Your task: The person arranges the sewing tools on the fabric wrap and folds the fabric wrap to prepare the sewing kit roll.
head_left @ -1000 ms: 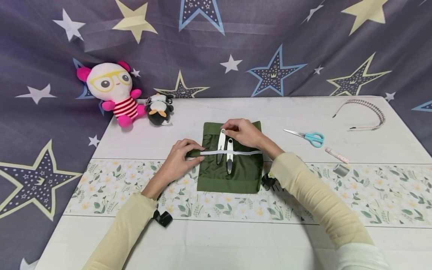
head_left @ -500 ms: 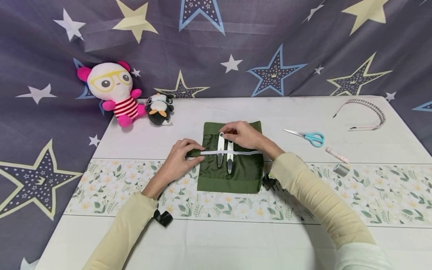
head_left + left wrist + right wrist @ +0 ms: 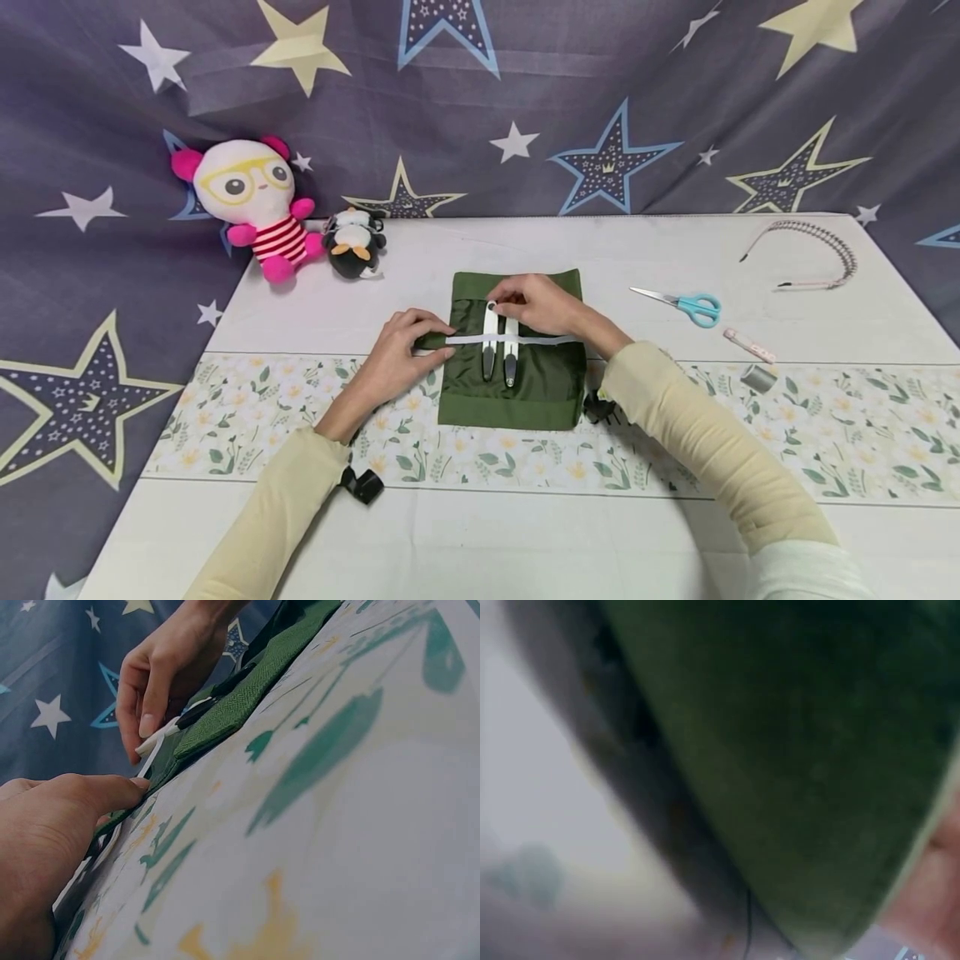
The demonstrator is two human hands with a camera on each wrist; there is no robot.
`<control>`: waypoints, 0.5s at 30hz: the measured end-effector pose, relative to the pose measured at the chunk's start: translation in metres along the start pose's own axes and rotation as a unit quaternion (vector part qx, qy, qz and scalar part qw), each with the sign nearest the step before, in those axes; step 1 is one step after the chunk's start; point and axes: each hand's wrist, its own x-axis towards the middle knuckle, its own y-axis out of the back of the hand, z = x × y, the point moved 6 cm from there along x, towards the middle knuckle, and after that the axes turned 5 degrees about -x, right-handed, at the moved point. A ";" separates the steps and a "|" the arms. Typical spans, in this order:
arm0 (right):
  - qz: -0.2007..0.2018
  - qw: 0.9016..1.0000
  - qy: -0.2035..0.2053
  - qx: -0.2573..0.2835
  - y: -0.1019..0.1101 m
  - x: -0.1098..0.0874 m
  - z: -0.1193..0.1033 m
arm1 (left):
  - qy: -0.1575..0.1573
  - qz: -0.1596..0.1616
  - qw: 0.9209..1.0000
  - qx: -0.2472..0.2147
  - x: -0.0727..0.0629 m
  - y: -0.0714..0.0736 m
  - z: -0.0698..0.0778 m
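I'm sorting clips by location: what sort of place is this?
Perhaps a staged indoor tabletop: a star-patterned cloth hangs behind a table, and a black-and-white plush toy sits near the back edge.

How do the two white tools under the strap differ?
The right hand pinches the left tool; it hides the top of the right tool. The right tool's dark tip sits slightly lower in the head view than the left tool's. Both are white, dark-tipped and lie under the strap on the green cloth.
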 end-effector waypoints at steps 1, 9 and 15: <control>0.000 1.000 0.000 -0.001 0.000 0.000 0.000 | 0.000 0.000 1.000 0.000 0.000 0.000 0.000; 0.000 1.000 0.006 -0.017 -0.001 -0.001 -0.002 | 0.003 -0.001 1.000 0.000 0.000 0.000 0.000; 0.005 1.000 -0.002 -0.018 0.002 -0.004 0.000 | 0.000 0.000 1.000 -0.001 0.000 0.000 -0.001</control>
